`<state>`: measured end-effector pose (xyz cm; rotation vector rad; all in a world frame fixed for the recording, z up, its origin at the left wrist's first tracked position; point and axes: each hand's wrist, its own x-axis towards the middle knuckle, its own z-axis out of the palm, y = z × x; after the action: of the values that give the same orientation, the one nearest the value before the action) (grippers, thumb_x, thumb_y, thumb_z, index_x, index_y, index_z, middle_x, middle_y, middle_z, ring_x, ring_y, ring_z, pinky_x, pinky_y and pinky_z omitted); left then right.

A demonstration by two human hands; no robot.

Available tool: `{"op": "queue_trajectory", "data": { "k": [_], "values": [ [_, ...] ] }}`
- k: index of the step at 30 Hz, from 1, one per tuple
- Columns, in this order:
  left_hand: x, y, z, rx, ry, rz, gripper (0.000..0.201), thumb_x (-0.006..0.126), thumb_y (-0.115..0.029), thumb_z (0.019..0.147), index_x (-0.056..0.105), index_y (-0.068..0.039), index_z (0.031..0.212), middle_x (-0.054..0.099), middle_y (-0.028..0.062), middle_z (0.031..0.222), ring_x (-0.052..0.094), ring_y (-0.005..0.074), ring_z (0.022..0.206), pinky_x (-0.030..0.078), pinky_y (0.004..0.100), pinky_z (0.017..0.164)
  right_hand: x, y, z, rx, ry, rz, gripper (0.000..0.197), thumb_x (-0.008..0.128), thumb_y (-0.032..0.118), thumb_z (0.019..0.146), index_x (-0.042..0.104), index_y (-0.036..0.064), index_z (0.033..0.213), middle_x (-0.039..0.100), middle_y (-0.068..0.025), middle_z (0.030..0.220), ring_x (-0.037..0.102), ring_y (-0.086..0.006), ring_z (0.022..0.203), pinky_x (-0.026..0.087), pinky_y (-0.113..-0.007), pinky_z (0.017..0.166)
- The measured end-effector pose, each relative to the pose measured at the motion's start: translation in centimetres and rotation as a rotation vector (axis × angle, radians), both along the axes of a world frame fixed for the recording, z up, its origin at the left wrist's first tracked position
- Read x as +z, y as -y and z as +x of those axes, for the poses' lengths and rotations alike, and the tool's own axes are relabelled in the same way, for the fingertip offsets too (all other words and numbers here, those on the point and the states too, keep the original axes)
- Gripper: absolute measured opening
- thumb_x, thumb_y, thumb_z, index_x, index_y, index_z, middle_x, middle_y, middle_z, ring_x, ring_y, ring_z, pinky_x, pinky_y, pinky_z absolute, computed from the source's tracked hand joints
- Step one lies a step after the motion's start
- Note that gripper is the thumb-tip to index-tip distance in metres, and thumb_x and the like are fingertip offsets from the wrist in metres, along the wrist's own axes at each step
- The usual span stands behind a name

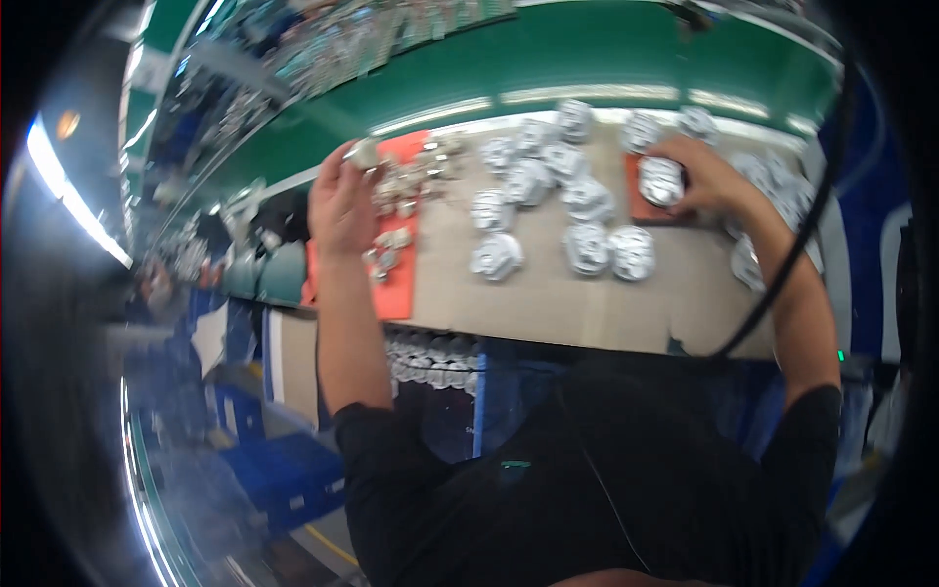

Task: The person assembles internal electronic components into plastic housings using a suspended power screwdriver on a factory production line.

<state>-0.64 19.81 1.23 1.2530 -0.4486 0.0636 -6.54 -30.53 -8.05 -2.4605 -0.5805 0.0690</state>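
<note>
My left hand (344, 210) is raised over the left end of the workbench, its fingertips closed on a small shiny, pale metal part (363, 154). Beneath and beside it lies an orange mat (396, 293) with several small silvery parts (398, 196) scattered on it. Over on the right, my right hand (702, 174) grips the edge of a round silver metal casting (661, 182). That casting sits on a reddish-brown block (641, 207). Several similar castings (587, 245) lie between my hands. Motion blur hides finer detail.
More castings (773, 191) are grouped at the right end of the tan bench top (548, 313). A black cable (782, 269) hangs in front of my right forearm. A green panel (587, 68) runs behind the bench. Blue bins (284, 479) stand on the lower left.
</note>
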Motion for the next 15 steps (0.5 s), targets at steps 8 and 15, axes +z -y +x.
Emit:
{"op": "queue_trajectory", "data": {
  "k": [8,15],
  "values": [
    [1.4,5.3,-0.9,-0.405,-0.037,-0.286,0.034,0.054,-0.023,0.104,0.052,-0.006,0.134,0.066,0.0107,0.122,0.068,0.0272,0.106,0.049,0.0559,0.105,-0.1,0.1,-0.2,-0.025,-0.048,0.059,0.095,0.089,0.014,0.052,0.052,0.0067,0.139,0.055,-0.0177,0.129,0.051,-0.0364,0.124,0.038,-0.040,0.110],
    [1.6,14.7,-0.1,-0.481,-0.137,0.183,0.033,0.060,-0.006,0.099,0.054,0.000,0.131,0.066,0.0111,0.111,0.068,0.0176,0.091,0.059,0.0334,0.077,1.2,-1.0,1.1,0.033,-0.173,0.094,0.084,0.087,0.012,0.056,0.058,0.0057,0.135,0.059,-0.0187,0.121,0.057,-0.0362,0.115,0.047,-0.040,0.100]
  ]
}}
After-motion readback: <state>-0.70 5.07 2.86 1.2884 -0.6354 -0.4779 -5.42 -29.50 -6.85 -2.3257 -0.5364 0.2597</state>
